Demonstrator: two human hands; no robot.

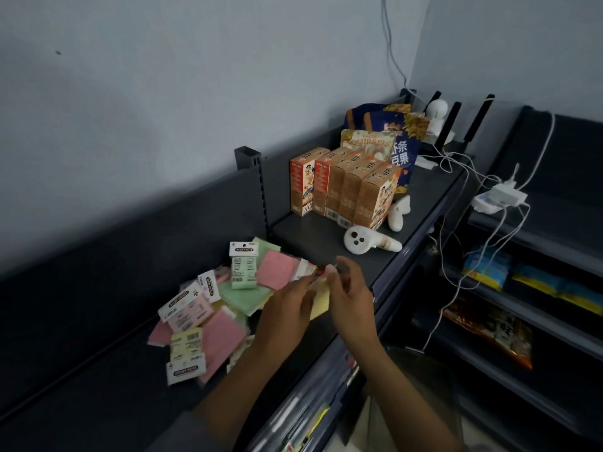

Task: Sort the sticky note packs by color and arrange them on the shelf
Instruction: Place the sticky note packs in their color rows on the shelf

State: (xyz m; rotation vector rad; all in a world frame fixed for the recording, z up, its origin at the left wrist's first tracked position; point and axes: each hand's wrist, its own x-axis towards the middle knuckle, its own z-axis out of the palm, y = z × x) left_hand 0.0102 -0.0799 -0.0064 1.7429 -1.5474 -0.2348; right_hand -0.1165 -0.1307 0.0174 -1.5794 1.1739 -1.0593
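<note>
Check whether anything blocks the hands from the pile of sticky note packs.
Nothing visible does. Both the left hand and right hand are already at the pile's right edge, handling a yellow pack; the shelf around is bare.

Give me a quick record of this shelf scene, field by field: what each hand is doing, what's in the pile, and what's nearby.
left hand: holds a yellow sticky note pack together with the right hand
right hand: fingers pinch the pack's top edge
pile: pink, green and yellow packs, mixed and overlapping, unsorted
shelf: dark, top level
nearby: snack boxes standing in a row; white controller lying beside them
</note>
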